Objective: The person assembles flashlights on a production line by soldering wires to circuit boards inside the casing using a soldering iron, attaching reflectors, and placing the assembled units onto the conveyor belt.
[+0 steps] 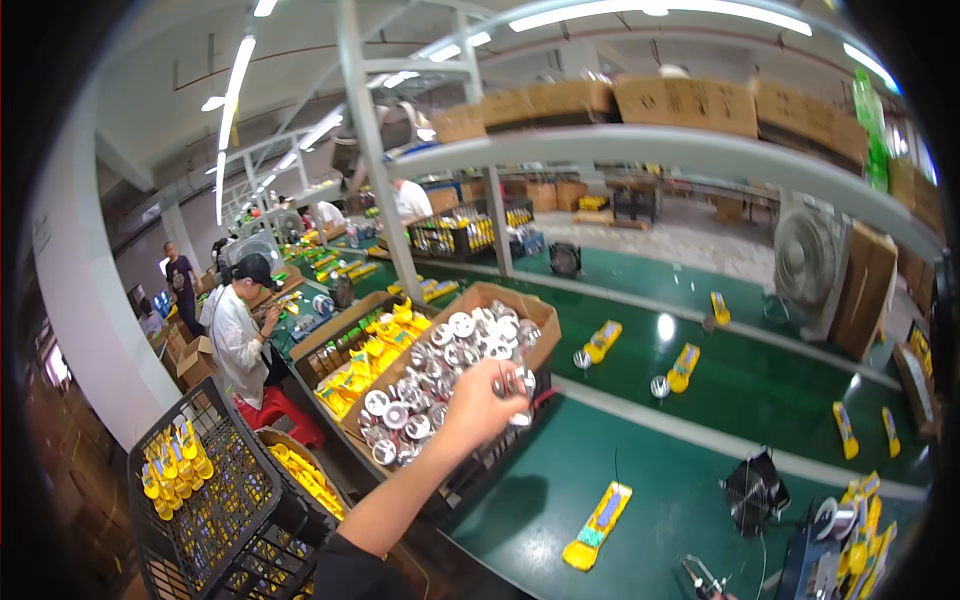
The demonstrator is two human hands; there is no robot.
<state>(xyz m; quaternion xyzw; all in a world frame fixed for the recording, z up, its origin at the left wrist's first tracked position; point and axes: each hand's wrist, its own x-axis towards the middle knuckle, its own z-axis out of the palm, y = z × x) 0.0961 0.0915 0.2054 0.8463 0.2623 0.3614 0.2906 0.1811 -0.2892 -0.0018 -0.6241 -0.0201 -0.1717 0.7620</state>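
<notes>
My left hand (478, 400) is closed on a shiny silver lamp reflector (526, 382), blurred a little by motion. It is above the right side of a cardboard box (545, 318) filled with similar round silver reflectors (397, 415). My right hand is out of sight. At the lower edge, a slim tool (704, 578) shows in part, but I cannot make out what holds it. On the green work surface (500, 545) lies a yellow lamp housing (598, 527) with a blue-and-green insert and a thin wire standing up from it.
Left of the box are yellow housings (365, 365) in another box and a black crate (200, 520). A small black fan (755, 490) and wire spool (835, 520) stand at the right. Yellow pieces lie along the green belt (760, 370). A co-worker (240, 330) sits at the left.
</notes>
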